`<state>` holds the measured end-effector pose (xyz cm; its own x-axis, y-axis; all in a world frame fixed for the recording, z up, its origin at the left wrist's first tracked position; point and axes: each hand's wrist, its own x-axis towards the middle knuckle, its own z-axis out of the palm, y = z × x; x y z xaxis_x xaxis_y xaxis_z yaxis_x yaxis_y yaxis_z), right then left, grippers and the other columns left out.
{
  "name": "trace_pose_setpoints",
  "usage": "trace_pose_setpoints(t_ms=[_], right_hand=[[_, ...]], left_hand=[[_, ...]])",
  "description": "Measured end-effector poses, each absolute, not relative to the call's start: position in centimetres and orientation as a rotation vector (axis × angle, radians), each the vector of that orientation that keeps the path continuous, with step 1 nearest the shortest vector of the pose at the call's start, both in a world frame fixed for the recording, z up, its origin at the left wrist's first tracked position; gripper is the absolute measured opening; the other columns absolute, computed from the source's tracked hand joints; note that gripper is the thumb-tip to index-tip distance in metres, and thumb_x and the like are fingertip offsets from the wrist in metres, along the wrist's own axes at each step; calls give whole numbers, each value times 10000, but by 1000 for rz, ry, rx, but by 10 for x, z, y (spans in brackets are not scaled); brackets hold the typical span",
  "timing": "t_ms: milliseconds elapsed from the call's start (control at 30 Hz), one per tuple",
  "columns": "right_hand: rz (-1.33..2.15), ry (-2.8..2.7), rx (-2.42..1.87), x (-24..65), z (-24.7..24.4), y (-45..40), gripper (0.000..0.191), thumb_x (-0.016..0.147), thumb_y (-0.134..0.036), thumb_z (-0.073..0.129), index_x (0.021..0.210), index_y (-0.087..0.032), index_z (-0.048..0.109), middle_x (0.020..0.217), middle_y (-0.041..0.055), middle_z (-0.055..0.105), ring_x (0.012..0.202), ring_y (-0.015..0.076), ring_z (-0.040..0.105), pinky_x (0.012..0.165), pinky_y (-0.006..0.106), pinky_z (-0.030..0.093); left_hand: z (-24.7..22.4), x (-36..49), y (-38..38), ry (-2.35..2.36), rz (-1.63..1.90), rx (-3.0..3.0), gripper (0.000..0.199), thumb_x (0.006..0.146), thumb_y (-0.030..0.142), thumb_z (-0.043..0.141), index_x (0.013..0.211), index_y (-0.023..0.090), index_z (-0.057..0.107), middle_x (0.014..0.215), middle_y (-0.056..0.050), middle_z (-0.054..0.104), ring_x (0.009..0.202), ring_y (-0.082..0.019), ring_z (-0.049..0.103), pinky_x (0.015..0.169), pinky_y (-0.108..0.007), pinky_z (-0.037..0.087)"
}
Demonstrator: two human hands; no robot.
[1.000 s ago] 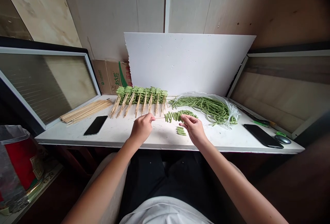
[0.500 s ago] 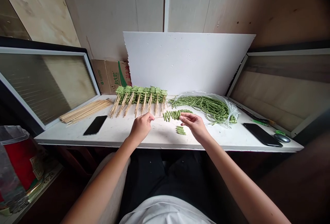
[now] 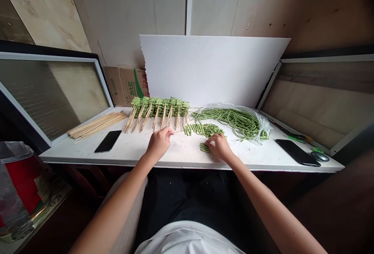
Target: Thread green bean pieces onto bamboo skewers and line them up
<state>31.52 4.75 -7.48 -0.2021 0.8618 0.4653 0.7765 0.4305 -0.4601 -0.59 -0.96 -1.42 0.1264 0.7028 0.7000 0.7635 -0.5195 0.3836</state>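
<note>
My left hand (image 3: 160, 141) is closed around the end of a thin bamboo skewer (image 3: 177, 131). Cut green bean pieces (image 3: 194, 129) are threaded side by side along its right part. Down at the table, my right hand (image 3: 219, 146) has its fingertips on a small row of cut bean pieces (image 3: 203, 147); whether a piece is pinched between them I cannot tell. Just behind that hand lies a pile of cut bean pieces (image 3: 212, 129), partly covered by it. Finished bean skewers (image 3: 160, 106) are stacked at the back, their sticks pointing toward me.
Bare skewers (image 3: 97, 124) lie at the left beside a black phone (image 3: 108, 141). Long uncut beans (image 3: 233, 118) spill from a clear plastic bag at the right. Another phone (image 3: 297, 152) and a computer mouse (image 3: 319, 156) sit near the right end of the white table (image 3: 175, 160).
My right hand has let go of the threaded beans and moved down to the small row on the table. My left hand keeps hold of the skewer, nearly in place.
</note>
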Motion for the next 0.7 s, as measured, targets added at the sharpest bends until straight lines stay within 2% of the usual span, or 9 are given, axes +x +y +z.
trace_pose_setpoints(t_ms=[133, 300, 400, 567, 700], right_hand=[[124, -2025, -1392, 313, -76, 47, 185, 881, -378, 688, 813, -237, 787, 970, 138, 755, 1072, 395, 587, 921, 529, 466], [162, -1942, -1315, 310, -67, 41, 142, 894, -356, 682, 830, -262, 768, 942, 137, 761, 1121, 407, 589, 968, 570, 447], [389, -1760, -1209, 312, -56, 41, 197, 842, -458, 757, 840, -262, 776, 886, 114, 761, 1010, 370, 635, 937, 553, 485], [925, -1415, -1011, 309, -38, 38, 430, 716, -546, 880, 1015, -245, 809, 949, 66, 784, 870, 255, 689, 856, 426, 556], [1260, -1190, -828, 300, -28, 30, 358, 708, -517, 910, 942, -268, 807, 956, 33, 779, 925, 209, 714, 889, 341, 582]], left_hand=[[-14, -5, -11, -1508, -1353, -2308, 197, 963, 114, 540, 896, 215, 695, 813, -33, 766, 721, -207, 705, 634, -277, 483], [-16, -4, -10, -1505, -1369, -2310, 203, 953, 96, 544, 899, 219, 697, 844, -35, 779, 757, -212, 720, 650, -278, 493], [-15, -5, -10, -1509, -1373, -2304, 201, 950, 97, 547, 900, 217, 700, 847, -35, 782, 759, -213, 720, 656, -281, 495], [-12, -5, -11, -1514, -1384, -2296, 201, 954, 107, 546, 901, 215, 707, 822, -32, 774, 727, -206, 709, 647, -279, 491], [-11, -3, -12, -1506, -1419, -2295, 202, 964, 115, 545, 900, 210, 711, 781, -29, 756, 713, -199, 702, 648, -276, 482]])
